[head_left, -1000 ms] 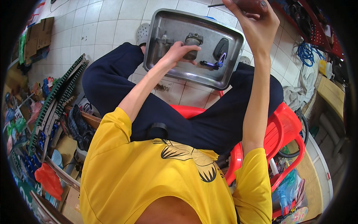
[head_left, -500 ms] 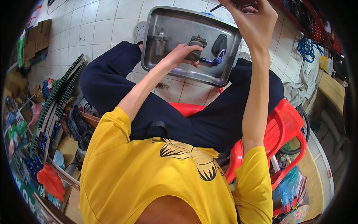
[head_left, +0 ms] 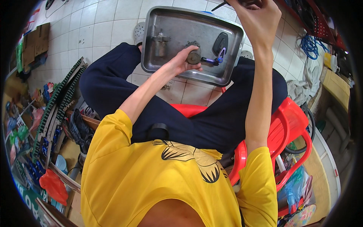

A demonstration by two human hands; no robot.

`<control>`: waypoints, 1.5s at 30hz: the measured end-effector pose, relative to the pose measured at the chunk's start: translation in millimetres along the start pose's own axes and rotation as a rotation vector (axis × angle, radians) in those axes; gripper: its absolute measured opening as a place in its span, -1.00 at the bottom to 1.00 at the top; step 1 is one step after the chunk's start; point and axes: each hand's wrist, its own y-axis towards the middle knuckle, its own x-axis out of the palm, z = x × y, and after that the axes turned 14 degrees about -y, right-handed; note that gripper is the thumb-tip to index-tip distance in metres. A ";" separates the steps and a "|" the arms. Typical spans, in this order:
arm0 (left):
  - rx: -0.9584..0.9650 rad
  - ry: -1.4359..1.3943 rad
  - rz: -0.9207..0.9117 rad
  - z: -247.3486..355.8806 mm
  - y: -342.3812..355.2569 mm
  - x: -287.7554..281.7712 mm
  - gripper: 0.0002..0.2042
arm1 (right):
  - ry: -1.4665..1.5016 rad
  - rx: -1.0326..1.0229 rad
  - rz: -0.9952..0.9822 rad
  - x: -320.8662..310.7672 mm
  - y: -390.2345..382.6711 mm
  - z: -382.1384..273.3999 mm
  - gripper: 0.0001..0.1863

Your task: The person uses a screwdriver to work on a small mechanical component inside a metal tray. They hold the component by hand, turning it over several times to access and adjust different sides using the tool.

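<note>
A metal tray [head_left: 177,75] stands between my knees, with loose parts in it. Over its near middle, my left hand [head_left: 183,62] has its fingers closed around a dark grey cylindrical metal part [head_left: 194,56], whose round end faces up. A similar metal part [head_left: 160,46] stands at the tray's left side. To the right lie a black oval piece [head_left: 220,44] and a purple-and-black lever [head_left: 217,60]. My right hand [head_left: 261,20] is raised at the upper edge beyond the tray's right corner, fingers curled around a thin dark rod [head_left: 218,6]; its other end is hidden.
White floor tiles [head_left: 104,17] surround the tray. A red plastic chair [head_left: 291,117] is at my right, with blue coiled cord [head_left: 311,51] farther off. Green-edged long strips [head_left: 60,102] and clutter lie left, near a cardboard box [head_left: 36,43]. A shelf [head_left: 329,30] stands far right.
My left hand has turned the cylindrical part, so its round end now shows and its ridged end points away. The right hand stays raised with the rod.
</note>
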 end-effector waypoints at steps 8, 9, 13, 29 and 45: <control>-0.055 -0.112 0.039 0.1 2.8 -0.6 -0.56 | -0.029 -0.079 0.025 2.1 -1.3 1.2 -0.73; -0.064 -0.119 0.033 1.0 2.0 1.4 -0.56 | -0.041 -0.076 0.015 2.3 -1.2 2.0 -0.73; -0.082 -0.136 0.013 1.8 2.8 1.6 -0.57 | -0.069 -0.084 -0.016 5.1 -0.5 3.4 -0.74; 0.581 1.097 0.246 -4.9 0.7 6.2 -0.34 | -0.037 -0.163 0.049 2.3 -3.1 -0.5 -0.72; 0.904 1.720 0.429 19.5 3.0 -2.5 -0.29 | 0.005 -0.081 -0.023 -0.9 1.0 -3.0 -0.72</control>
